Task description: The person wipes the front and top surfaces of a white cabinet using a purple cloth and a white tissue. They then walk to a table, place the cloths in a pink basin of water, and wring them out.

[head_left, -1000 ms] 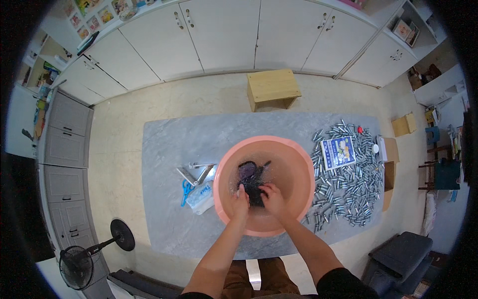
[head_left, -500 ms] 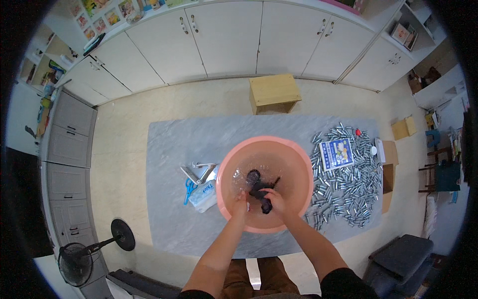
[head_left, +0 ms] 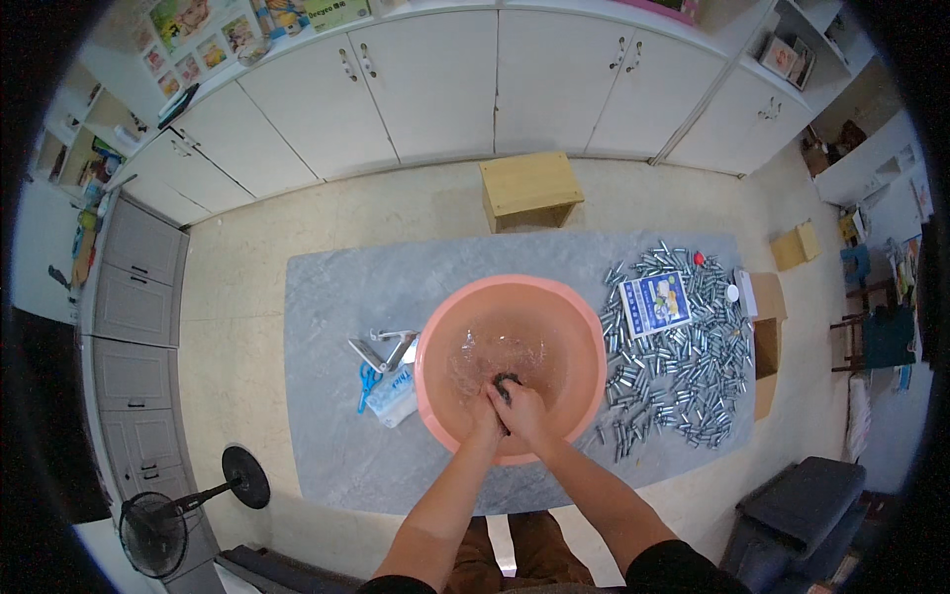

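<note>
Pink basin (head_left: 584, 327) sits mid-table on the grey table (head_left: 327, 297), water inside; bare tabletop runs wide toward 9 and 12 o'clock; at 3 o'clock a spread of small metal cylinders (head_left: 683, 376) crowds up to the rim, blue-white leaflet (head_left: 654, 304) on top; at 9 o'clock, just beside the rim, scissors (head_left: 367, 381) and a plastic bag (head_left: 394, 396); both forearms enter from 6 o'clock, converging; left hand (head_left: 485, 421) and right hand (head_left: 524, 416) pressed together at the basin's 6 o'clock, fingers curled tight around a small dark object (head_left: 506, 386) in the water.
</note>
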